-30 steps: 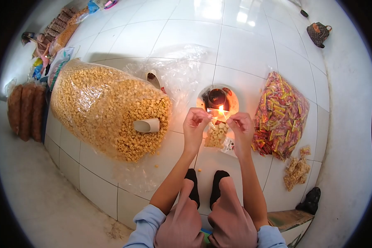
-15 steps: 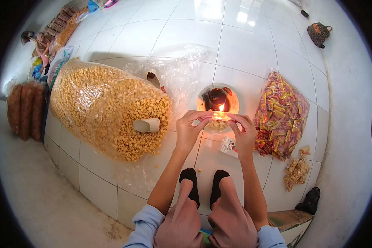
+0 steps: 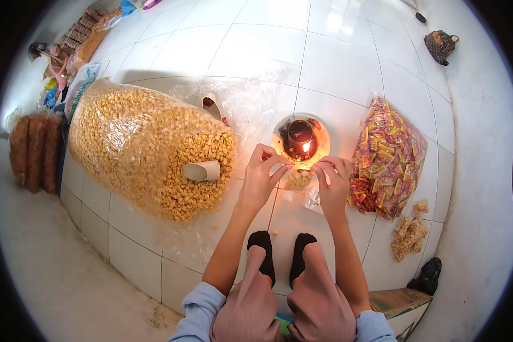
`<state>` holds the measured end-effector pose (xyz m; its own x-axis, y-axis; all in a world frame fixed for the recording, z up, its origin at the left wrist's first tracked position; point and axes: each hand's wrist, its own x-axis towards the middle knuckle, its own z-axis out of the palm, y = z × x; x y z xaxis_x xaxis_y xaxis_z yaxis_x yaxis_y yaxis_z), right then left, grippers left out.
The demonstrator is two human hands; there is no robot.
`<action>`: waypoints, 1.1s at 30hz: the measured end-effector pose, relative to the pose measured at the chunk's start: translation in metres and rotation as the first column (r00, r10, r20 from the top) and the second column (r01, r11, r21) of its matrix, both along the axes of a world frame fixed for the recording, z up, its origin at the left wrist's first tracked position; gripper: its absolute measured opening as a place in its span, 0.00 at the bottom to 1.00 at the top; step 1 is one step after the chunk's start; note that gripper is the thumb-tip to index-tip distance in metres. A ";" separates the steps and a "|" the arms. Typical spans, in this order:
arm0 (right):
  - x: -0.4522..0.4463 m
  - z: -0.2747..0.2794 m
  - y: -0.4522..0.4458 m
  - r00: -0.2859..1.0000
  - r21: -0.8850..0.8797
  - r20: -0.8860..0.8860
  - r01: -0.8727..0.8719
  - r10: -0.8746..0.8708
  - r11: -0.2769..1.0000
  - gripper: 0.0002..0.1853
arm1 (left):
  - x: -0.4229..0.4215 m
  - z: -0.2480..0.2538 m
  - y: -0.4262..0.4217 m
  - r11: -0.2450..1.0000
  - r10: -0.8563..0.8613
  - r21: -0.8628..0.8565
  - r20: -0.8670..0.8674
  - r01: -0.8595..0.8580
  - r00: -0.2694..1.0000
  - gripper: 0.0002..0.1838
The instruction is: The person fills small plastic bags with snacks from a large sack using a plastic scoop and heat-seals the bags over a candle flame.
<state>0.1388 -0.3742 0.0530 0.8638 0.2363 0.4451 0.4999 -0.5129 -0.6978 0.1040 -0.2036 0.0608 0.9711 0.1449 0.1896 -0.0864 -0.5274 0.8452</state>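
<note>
Between my two hands hangs a small clear plastic bag (image 3: 298,179) of pale yellow snack pieces. My left hand (image 3: 261,174) pinches one end of its top edge, and my right hand (image 3: 333,178) pinches the other. Just beyond the fingertips burns a small flame (image 3: 306,146) on a dark round lamp or cup (image 3: 298,131). That sits on a stained pale plate (image 3: 323,138). The bag's top edge glows orange close to the flame; whether it touches cannot be seen. A white printed packet (image 3: 312,200) lies on the floor, partly behind my right hand.
To the left lies a big open plastic bag of snack pieces (image 3: 137,137), with a cream scoop (image 3: 202,171) in its mouth. At right are a bag of red and yellow sachets (image 3: 389,157) and filled small bags (image 3: 408,238). Long brown-filled bags (image 3: 35,151) stand far left.
Both hands have drawn slightly back toward me, with the small bag lowered away from the flame. More of the plate and flame now shows beyond the fingers.
</note>
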 end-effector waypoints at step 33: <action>0.026 -0.116 -0.025 0.571 0.583 -0.772 0.463 0.279 0.667 0.08 | 0.043 -0.109 -0.029 0.815 -0.188 -0.554 -0.530 -0.169 0.827 0.13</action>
